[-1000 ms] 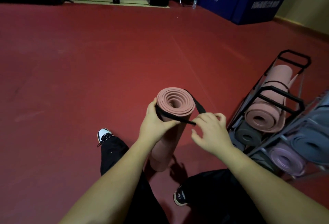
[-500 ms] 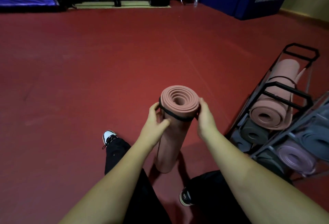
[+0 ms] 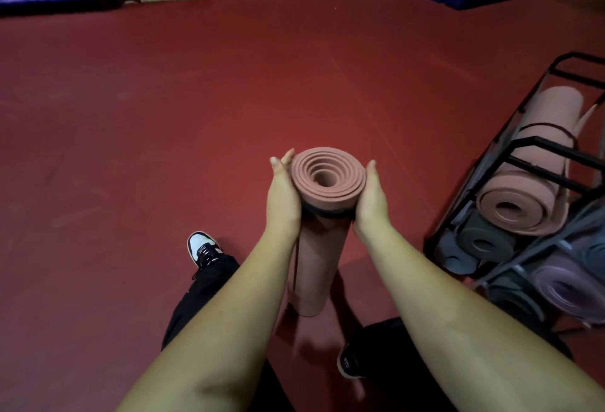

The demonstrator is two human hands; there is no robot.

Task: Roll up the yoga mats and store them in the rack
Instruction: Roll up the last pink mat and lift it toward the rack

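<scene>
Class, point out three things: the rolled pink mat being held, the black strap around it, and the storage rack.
rolled pink mat (image 3: pixel 328 173), head view, spiral top end.
black strap (image 3: pixel 329 213), head view, band below the top end.
storage rack (image 3: pixel 540 144), head view, black crossbar.

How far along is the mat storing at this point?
Done: the pink mat is rolled, with a black strap around its top end, and several rolled mats already lie in the rack. In hand: left hand and right hand hold it upright. Left: placing it in the rack.
</scene>
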